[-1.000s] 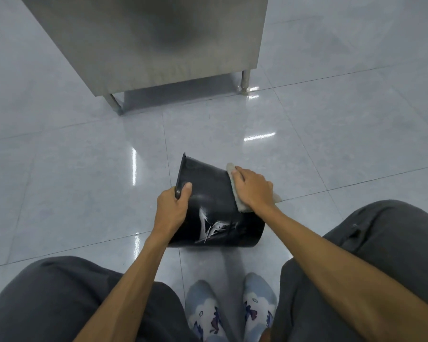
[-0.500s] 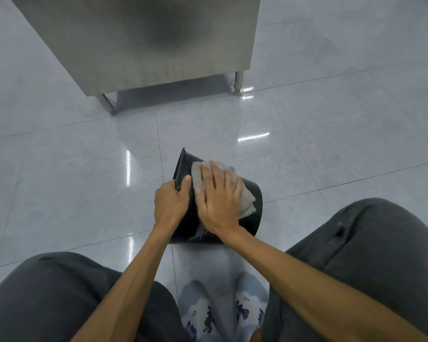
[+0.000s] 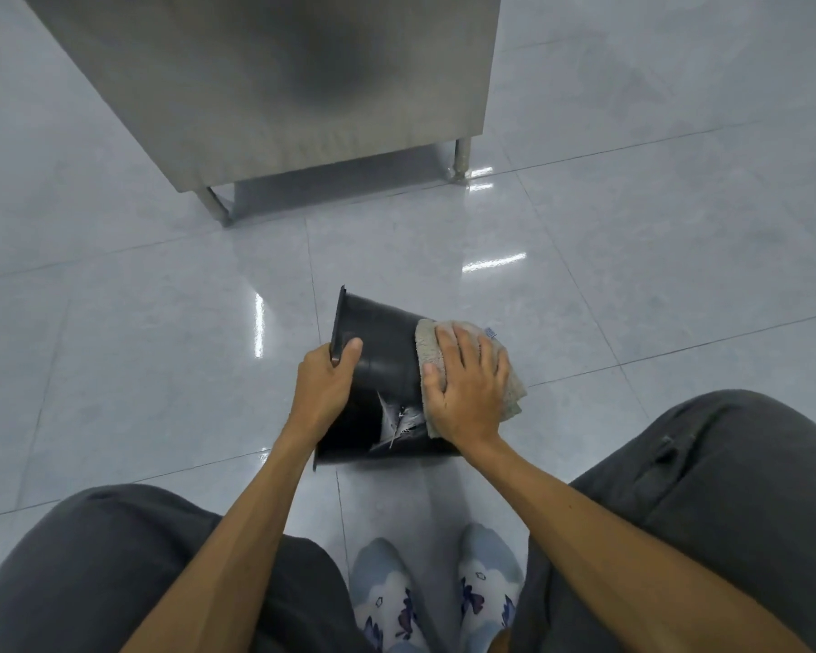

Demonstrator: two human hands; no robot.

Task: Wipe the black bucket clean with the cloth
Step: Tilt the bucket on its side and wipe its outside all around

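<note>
Right hand (image 3: 467,393) fingers spread flat, cloth (image 3: 505,398) slid toward bucket (image 3: 382,351) base, left hand (image 3: 323,386) apparently still gripping rim

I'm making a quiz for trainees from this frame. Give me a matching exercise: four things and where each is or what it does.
Things:
1. left hand
2. right hand
3. cloth
4. metal cabinet

Places or states:
A. stands on legs beyond the bucket
B. pressed flat on the cloth
C. holds the black bucket by its rim
D. lies against the bucket's side

Pairs: 1-C, 2-B, 3-D, 4-A
</note>
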